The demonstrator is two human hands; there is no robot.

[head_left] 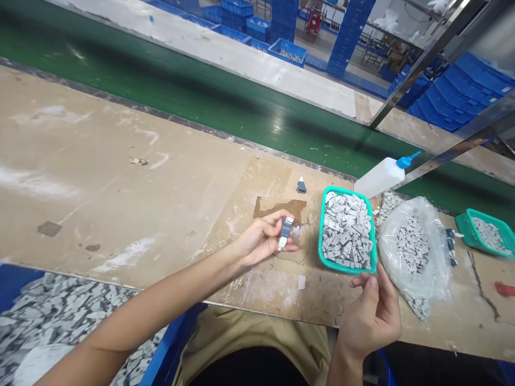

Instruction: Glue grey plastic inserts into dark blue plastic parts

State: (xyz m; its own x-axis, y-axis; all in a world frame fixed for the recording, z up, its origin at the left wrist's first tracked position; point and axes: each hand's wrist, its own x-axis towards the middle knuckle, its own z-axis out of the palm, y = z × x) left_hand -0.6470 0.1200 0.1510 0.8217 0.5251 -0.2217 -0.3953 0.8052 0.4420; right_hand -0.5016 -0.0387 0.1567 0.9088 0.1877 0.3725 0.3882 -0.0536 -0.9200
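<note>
My left hand is closed on a small dark grey and white plastic part, held between thumb and fingers over the worktable. At the near right corner of a green basket is my right hand, its thumb and fingers drawn together. Whatever they may pinch is too small or hidden to make out. Small light grey plastic pieces fill the basket. A similar dark grey part with a white tip rests on the table beyond my left hand.
Right of the basket lies a clear plastic bag of small pieces. A white squeeze bottle with a blue nozzle leans behind. Another green basket stands far right. A blue bin of grey parts sits lower left. A green conveyor belt runs behind.
</note>
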